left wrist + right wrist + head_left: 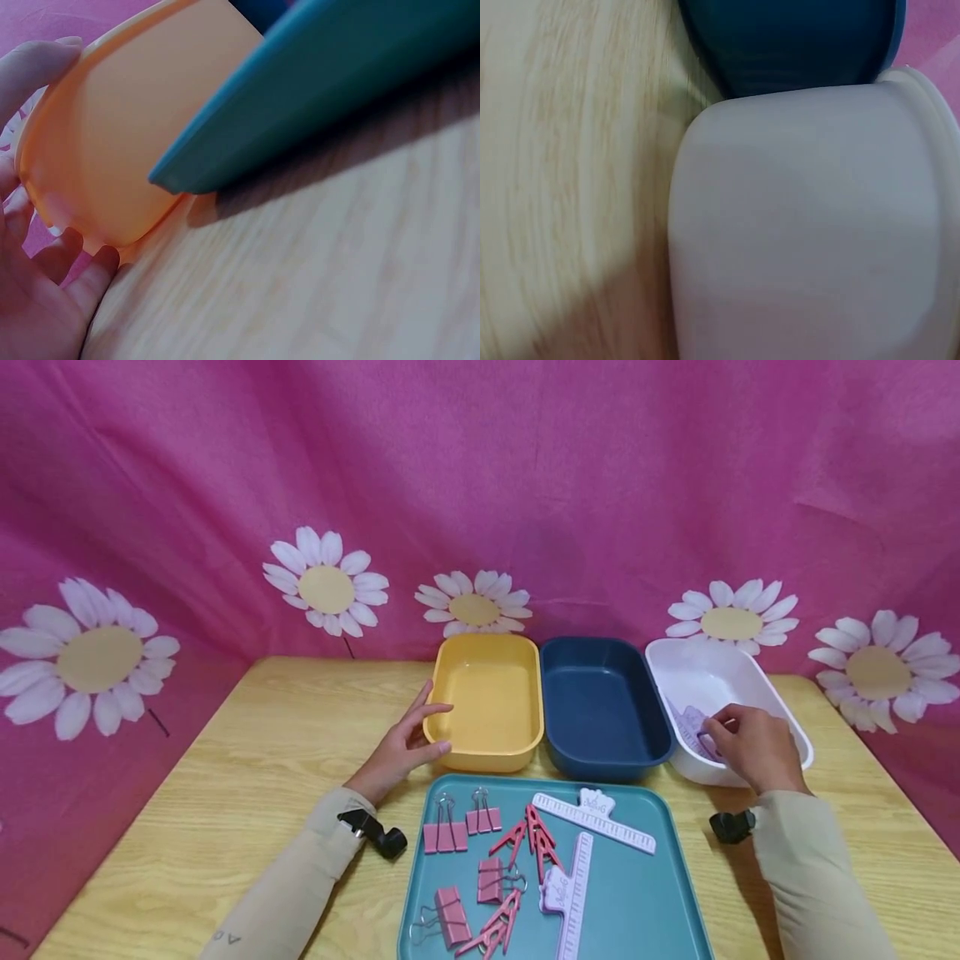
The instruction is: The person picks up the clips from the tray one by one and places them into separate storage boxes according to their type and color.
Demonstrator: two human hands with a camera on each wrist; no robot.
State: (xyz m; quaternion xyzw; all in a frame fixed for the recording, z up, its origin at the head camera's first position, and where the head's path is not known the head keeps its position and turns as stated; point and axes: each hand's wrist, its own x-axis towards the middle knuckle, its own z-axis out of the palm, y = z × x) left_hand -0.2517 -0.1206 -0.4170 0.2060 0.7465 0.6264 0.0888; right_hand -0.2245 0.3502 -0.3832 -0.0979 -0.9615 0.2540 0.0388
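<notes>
My left hand (401,745) rests at the near left corner of the yellow bin (534,710), fingers spread. In the left wrist view the thumb touches the rim of that bin (127,135) and the other fingers lie along its outside. Inside the white bin (776,697), my right hand (761,747) pinches a light purple ruler clip (688,723) low at the left side; the fingertips are partly hidden. In the right wrist view only the outside of the white bin (802,217) shows, without the hand.
Between them stands a dark blue bin (607,702). In front, a teal tray (637,910) bears two ruler clips (576,885), several pink binder clips (446,837) and several red clothespin-style clips (542,839). A pink flowered cloth (585,485) hangs behind the wooden table (300,718).
</notes>
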